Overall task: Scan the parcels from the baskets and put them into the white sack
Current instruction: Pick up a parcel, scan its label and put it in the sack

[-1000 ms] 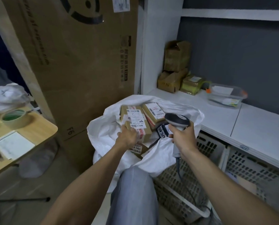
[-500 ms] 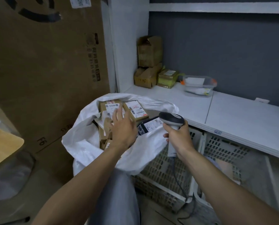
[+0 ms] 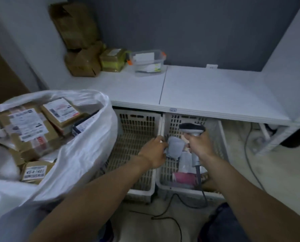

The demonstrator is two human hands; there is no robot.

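Observation:
Under the white shelf stand two white baskets: the left basket (image 3: 137, 137) shows only its slatted bottom, the right basket (image 3: 217, 137) holds several soft parcels. My left hand (image 3: 154, 151) grips a small grey parcel (image 3: 175, 148) over the right basket. My right hand (image 3: 200, 145) holds the barcode scanner (image 3: 192, 128) just right of that parcel, its head pointing left. At the left the white sack (image 3: 79, 145) stands open, filled with several labelled cardboard boxes (image 3: 27, 126).
A white shelf top (image 3: 206, 91) carries brown boxes (image 3: 82, 62), a yellow-taped parcel (image 3: 113, 59) and a clear plastic tub (image 3: 147, 61) at the back. The scanner cable (image 3: 170, 213) trails on the floor below the baskets. A pink parcel (image 3: 184, 178) lies at the basket's front.
My left hand left the sack and moved right to the right basket, where it took hold of a grey parcel. My right hand carried the scanner down over that basket. My view swung right.

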